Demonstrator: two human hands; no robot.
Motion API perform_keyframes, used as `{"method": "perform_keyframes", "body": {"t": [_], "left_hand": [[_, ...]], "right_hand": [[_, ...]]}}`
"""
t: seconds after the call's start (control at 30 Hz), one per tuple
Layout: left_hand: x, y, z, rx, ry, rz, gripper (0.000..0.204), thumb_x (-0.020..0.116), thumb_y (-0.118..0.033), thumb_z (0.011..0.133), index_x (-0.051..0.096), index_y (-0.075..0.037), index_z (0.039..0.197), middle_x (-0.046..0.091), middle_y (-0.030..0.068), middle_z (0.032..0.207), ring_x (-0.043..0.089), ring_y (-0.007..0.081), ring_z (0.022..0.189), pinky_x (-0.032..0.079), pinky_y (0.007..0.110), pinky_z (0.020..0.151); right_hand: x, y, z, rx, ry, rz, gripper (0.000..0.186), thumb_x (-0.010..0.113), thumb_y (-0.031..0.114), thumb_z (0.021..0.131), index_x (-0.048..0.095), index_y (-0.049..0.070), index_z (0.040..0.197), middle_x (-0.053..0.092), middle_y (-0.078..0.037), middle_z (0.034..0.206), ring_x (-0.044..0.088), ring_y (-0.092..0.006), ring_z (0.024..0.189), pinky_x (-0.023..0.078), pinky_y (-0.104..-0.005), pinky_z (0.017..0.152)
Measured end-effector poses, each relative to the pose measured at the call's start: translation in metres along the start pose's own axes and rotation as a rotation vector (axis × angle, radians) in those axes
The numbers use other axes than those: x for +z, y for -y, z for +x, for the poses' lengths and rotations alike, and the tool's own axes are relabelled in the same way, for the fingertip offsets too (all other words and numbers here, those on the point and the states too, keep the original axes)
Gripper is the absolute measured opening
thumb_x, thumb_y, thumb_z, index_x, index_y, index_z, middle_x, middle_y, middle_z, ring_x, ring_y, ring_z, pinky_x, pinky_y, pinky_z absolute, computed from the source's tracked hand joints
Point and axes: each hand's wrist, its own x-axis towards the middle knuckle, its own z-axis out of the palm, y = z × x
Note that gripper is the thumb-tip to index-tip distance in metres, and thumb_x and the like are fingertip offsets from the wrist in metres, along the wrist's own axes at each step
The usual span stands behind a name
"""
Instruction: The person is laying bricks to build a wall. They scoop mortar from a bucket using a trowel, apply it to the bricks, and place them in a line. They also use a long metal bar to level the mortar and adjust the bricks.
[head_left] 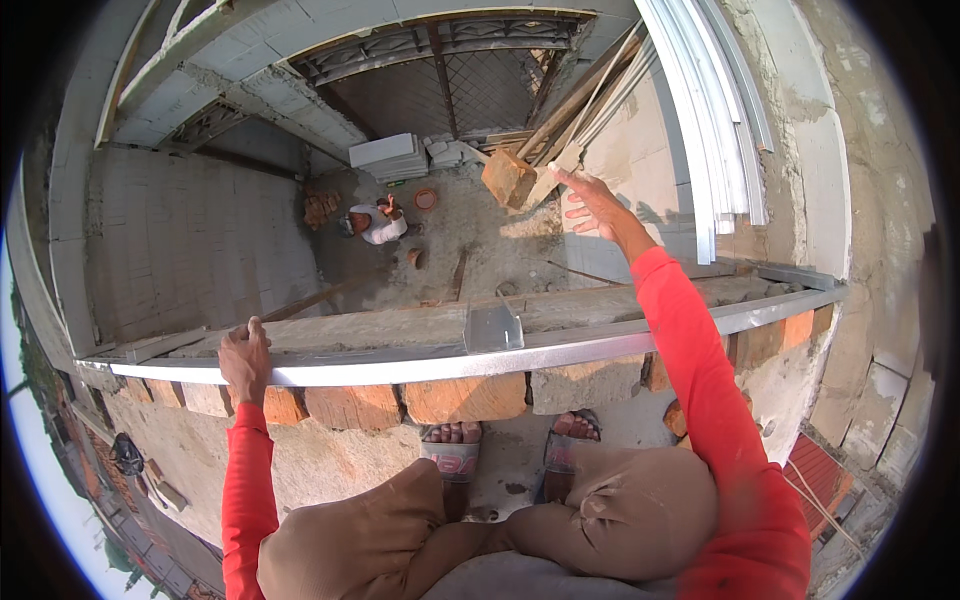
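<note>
Tilted orange-brown brick [508, 181] in midair

Daylight fisheye view. Glare whitens the rail [400, 369] and upper-right studs [690, 110]; sunlight and shadow divide the bricks [470, 400]. The left wall [180, 240] lies in dimmer shade. The sky [58, 482] is overexposed. Straight edges bow toward a black rim; the right sleeve [740, 485] is partly smeared.

I see long red sleeves [690, 360] at eight and four o'clock, and around six, baggy brown trousers [645, 510], grey cloth [540, 582] and grey open-toed slides [449, 459] with reddish lettering.
</note>
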Motion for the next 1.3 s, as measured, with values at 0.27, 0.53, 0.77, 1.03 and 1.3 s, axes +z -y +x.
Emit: {"method": "perform_keyframes", "body": {"t": [0.27,0.53,0.77,1.03,1.3], "left_hand": [[0.011,0.035,0.013,0.127,-0.013,0.034,0.057,0.059,-0.055,0.106,0.084,-0.004,0.1,0.082,0.0131,0.084,0.078,0.0348,0.087,0.055,0.046,0.087],[0.037,0.079,0.052,0.215,0.134,-0.157,0.067,0.061,-0.062,0.105,0.078,0.001,0.118,0.079,0.0193,0.109,0.077,0.0263,0.087,0.058,0.044,0.083],[0.05,0.124,0.112,0.655,0.421,-0.041,0.057,0.05,-0.045,0.113,0.076,0.004,0.12,0.078,0.0211,0.114,0.076,0.0299,0.102,0.057,0.045,0.092],[0.075,0.14,0.15,0.474,0.704,-0.393,0.055,0.042,-0.037,0.117,0.063,0.007,0.143,0.073,0.0222,0.136,0.074,0.0297,0.118,0.056,0.045,0.11],[0.075,0.137,0.134,0.551,0.588,-0.29,0.047,0.05,-0.033,0.115,0.072,0.005,0.132,0.08,0.0176,0.126,0.077,0.0253,0.114,0.059,0.04,0.104]], "right_hand": [[-0.014,0.084,-0.083,-0.4,0.472,0.924,0.093,0.065,0.05,0.087,0.045,-0.006,0.158,0.054,-0.036,0.149,0.062,-0.0554,0.13,0.061,-0.0554,0.098],[-0.081,0.002,-0.265,-0.627,0.205,1.014,0.078,0.063,0.042,0.087,0.056,-0.007,0.147,0.065,-0.025,0.135,0.067,-0.0438,0.121,0.063,-0.0618,0.089],[-0.125,-0.167,-0.413,-0.457,-0.476,1.103,0.061,0.066,0.031,0.093,0.059,-0.003,0.144,0.065,-0.02,0.134,0.07,-0.0357,0.118,0.065,-0.054,0.089],[-0.253,-0.305,-0.469,-0.095,-0.999,0.486,0.044,0.07,0.04,0.091,0.076,0.002,0.112,0.072,-0.01,0.099,0.069,-0.0222,0.085,0.062,-0.0396,0.08],[-0.295,-0.301,-0.458,0.168,-1.136,-0.339,0.053,0.075,0.048,0.091,0.084,0.005,0.119,0.082,-0.024,0.108,0.08,-0.0371,0.105,0.059,-0.0445,0.096]]}}
